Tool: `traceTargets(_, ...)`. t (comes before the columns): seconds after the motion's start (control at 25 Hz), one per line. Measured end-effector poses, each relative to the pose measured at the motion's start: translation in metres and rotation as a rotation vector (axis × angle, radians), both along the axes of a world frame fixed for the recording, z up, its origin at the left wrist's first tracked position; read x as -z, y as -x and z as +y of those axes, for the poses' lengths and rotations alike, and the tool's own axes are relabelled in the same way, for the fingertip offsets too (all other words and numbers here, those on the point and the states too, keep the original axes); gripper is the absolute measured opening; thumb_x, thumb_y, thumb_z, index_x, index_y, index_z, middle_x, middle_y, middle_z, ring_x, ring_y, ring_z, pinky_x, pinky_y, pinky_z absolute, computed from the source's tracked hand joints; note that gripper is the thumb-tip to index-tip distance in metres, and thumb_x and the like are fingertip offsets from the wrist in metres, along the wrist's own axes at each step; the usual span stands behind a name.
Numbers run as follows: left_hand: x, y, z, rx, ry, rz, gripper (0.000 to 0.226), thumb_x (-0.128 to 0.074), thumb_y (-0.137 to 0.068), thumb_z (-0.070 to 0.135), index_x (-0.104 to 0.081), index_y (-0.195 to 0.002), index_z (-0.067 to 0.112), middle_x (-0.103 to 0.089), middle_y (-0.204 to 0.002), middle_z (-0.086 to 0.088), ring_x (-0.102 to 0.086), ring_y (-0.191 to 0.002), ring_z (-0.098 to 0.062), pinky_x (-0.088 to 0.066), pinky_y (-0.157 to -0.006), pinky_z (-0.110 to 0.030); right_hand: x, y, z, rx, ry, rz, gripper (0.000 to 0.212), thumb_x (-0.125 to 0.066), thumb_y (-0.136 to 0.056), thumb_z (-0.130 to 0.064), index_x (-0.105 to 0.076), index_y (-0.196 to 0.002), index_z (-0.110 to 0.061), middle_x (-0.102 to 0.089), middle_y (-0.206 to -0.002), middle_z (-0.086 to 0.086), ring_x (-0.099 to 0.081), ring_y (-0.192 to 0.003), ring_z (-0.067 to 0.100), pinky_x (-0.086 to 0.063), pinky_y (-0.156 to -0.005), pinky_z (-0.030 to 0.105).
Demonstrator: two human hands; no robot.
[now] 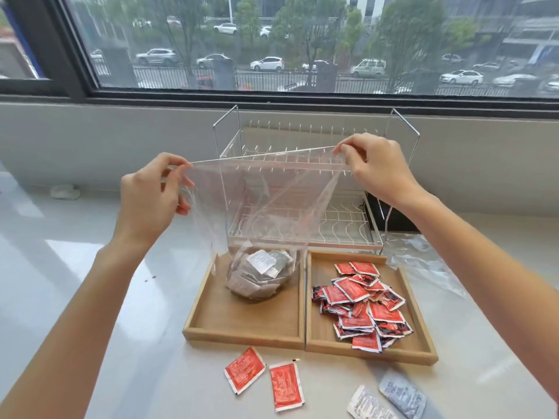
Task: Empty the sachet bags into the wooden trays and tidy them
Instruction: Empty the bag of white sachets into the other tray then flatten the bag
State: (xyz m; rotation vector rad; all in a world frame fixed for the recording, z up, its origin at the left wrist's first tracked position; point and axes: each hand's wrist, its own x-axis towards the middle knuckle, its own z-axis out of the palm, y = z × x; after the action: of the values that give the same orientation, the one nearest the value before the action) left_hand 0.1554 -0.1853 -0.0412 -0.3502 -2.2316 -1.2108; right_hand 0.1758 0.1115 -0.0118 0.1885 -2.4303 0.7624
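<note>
My left hand [151, 198] and my right hand [378, 167] each pinch a top corner of a clear plastic bag [260, 204], stretching its mouth wide above the left wooden tray [242, 328]. The bag's bottom rests in that tray and holds a clump of grey and silver sachets [260, 278]. The right wooden tray [420, 343] holds a loose pile of red sachets [363, 306]. Two red sachets [263, 376] lie on the counter in front of the trays. Two pale grey sachets [390, 399] lie at the front right.
A wire dish rack [302, 182] stands right behind the trays, under the window. A crumpled empty clear bag [423, 258] lies to the right of the right tray. A dark box [393, 213] sits beside the rack. A small white lump [65, 192] lies far left on the counter.
</note>
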Motion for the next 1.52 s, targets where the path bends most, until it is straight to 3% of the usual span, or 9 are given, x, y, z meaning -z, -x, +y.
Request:
traceTargets(0.24,-0.031,0.014,0.007,0.046,-0.037,0.071,0.017,-0.047,-0.091,0.017,-0.061,-0.095,0.008,-0.063,-0.075,-0.005,-0.06,-0.039,-0.001,-0.049,-0.039,-0.013,-0.032,0.005,0.008,-0.009,-0.013,0.037,0.025,-0.044,-0.092,-0.011,-0.068,-0.097,-0.006,-0.05,-0.064,-0.015,-0.049,-0.047,-0.006,-0.034,-0.045,0.006)
traceTargets(0.48,-0.053,0.041,0.022,0.182,-0.165,0.063,0.017,-0.053,-0.088,0.02,-0.065,-0.097,0.012,-0.067,-0.08,0.001,-0.062,-0.041,0.0,-0.05,-0.04,-0.014,-0.058,0.015,0.03,0.032,-0.083,0.088,0.025,-0.046,-0.093,-0.014,-0.065,-0.104,-0.004,-0.061,-0.089,0.005,-0.052,-0.074,0.014,-0.04,-0.059,0.005)
traceTargets(0.64,-0.068,0.058,0.034,0.288,-0.203,0.108,0.02,-0.054,-0.088,0.021,-0.065,-0.101,0.01,-0.069,-0.062,0.023,-0.067,-0.057,0.003,-0.055,-0.058,-0.013,-0.07,0.02,0.049,0.08,-0.134,0.171,0.024,-0.046,-0.093,-0.012,-0.064,-0.105,-0.003,-0.061,-0.095,0.014,-0.05,-0.078,0.016,-0.036,-0.062,0.008)
traceTargets(0.8,-0.055,0.032,0.038,0.321,-0.11,0.351,0.015,-0.053,-0.087,0.036,-0.063,-0.097,0.031,-0.063,-0.078,0.043,-0.066,-0.076,0.009,-0.054,-0.072,-0.014,-0.059,-0.007,0.061,0.055,-0.123,0.395,0.024,-0.047,-0.092,-0.013,-0.064,-0.104,-0.001,-0.053,-0.088,0.01,-0.05,-0.066,0.017,-0.043,-0.063,0.011)
traceTargets(0.88,-0.02,0.011,0.037,0.29,-0.004,0.406,0.02,-0.051,-0.088,0.036,-0.063,-0.101,0.027,-0.054,-0.087,0.054,-0.06,-0.079,0.02,-0.048,-0.071,-0.006,-0.026,-0.032,0.065,0.046,-0.159,0.451,0.023,-0.047,-0.092,-0.011,-0.064,-0.101,0.002,-0.053,-0.081,0.014,-0.044,-0.063,0.01,-0.039,-0.062,0.012)
traceTargets(1.0,0.057,-0.015,0.032,0.356,0.105,0.248,0.032,-0.047,-0.088,0.04,-0.065,-0.1,0.017,-0.05,-0.096,0.055,-0.048,-0.086,0.032,-0.038,-0.074,0.005,0.059,-0.068,0.064,-0.009,-0.153,0.28,0.028,-0.043,-0.093,-0.016,-0.064,-0.099,0.002,-0.052,-0.079,0.009,-0.041,-0.069,0.002,-0.036,-0.068,0.002)
traceTargets(1.08,0.111,-0.027,0.03,0.382,0.17,0.085,0.043,-0.043,-0.089,0.045,-0.069,-0.096,0.011,-0.064,-0.097,0.033,-0.046,-0.091,0.032,-0.038,-0.078,0.006,0.119,-0.087,0.06,-0.052,-0.058,0.066,0.034,-0.037,-0.094,-0.031,-0.061,-0.102,-0.007,-0.052,-0.085,0.001,-0.044,-0.075,-0.001,-0.037,-0.071,-0.002)
traceTargets(1.24,0.193,-0.047,0.027,0.362,0.264,-0.194,0.062,-0.036,-0.086,0.056,-0.073,-0.092,0.007,-0.072,-0.093,0.007,-0.054,-0.096,0.014,-0.037,-0.081,0.005,0.217,-0.116,0.055,-0.024,0.065,-0.258,0.035,-0.029,-0.093,-0.048,-0.054,-0.106,-0.027,-0.049,-0.091,-0.015,-0.048,-0.084,-0.009,-0.037,-0.076,0.003)
traceTargets(1.52,0.22,-0.056,0.027,0.325,0.37,-0.375,0.054,-0.044,-0.074,0.058,-0.072,-0.093,0.016,-0.073,-0.089,0.005,-0.063,-0.084,-0.001,-0.046,-0.076,-0.014,0.253,-0.123,0.056,0.047,0.097,-0.474,0.029,-0.041,-0.081,-0.043,-0.063,-0.095,-0.029,-0.048,-0.085,-0.016,-0.047,-0.084,-0.003,-0.035,-0.074,0.011)
